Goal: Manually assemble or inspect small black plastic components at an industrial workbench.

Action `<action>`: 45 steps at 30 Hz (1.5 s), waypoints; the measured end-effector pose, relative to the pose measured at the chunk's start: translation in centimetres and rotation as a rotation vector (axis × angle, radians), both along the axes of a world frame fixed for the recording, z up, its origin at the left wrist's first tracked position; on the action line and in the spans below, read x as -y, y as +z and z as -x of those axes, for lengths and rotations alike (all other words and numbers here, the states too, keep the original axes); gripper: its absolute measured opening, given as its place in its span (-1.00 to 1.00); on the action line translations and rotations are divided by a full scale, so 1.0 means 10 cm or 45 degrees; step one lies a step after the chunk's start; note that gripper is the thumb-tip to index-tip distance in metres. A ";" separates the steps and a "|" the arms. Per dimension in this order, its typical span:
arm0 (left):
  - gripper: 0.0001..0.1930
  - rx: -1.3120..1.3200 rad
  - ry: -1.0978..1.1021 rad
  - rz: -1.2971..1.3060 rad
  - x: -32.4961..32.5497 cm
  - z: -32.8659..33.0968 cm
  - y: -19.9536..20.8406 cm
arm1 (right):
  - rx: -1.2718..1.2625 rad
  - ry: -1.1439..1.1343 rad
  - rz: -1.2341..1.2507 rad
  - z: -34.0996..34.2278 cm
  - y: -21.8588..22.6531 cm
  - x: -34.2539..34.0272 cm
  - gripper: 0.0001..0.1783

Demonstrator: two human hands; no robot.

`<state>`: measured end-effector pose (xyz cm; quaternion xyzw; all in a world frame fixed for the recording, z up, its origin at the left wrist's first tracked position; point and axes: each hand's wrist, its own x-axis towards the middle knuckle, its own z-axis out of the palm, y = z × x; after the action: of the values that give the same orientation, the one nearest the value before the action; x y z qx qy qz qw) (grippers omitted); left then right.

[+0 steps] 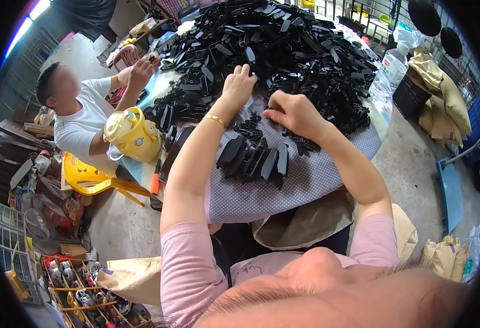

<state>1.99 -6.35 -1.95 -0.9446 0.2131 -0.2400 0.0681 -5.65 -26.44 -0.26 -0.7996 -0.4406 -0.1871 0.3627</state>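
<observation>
Dotted tablecloth (316, 176), black parts (284, 46) in a heap just beyond both half-curled hands (240, 87) (296, 113), grip unclear.

Pink short-sleeved shirt (189, 270), dark lettering (252, 269), gold bangle (214, 118) on left wrist (224, 108).

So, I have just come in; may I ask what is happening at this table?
A person works bare-handed at a big heap of black parts on a table with a dotted cloth. The left hand reaches to the heap's near edge; the right hand is beside it, fingers bent. Whether either grips a part is unclear. Several larger black pieces lie side by side nearer the person. At left, beyond a yellow jug, a co-worker has both hands raised.
</observation>
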 end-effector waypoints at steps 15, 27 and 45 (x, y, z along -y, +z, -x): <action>-0.75 -1.020 -0.299 2.382 0.11 0.86 0.26 | -0.190 0.112 -0.442 0.07 0.02 -0.04 -0.76; -0.77 -1.388 -0.437 2.273 0.07 1.11 0.31 | -0.152 0.050 -0.483 0.09 0.01 -0.10 -0.80; -0.66 -1.274 -0.546 2.114 0.09 1.10 0.25 | 0.135 -0.072 -0.353 0.12 0.05 -0.07 -0.84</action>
<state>-9.02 -7.29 0.59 -0.6267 0.1481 0.1060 -0.7577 -6.88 -25.70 0.25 -0.7428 -0.4065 -0.2983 0.4404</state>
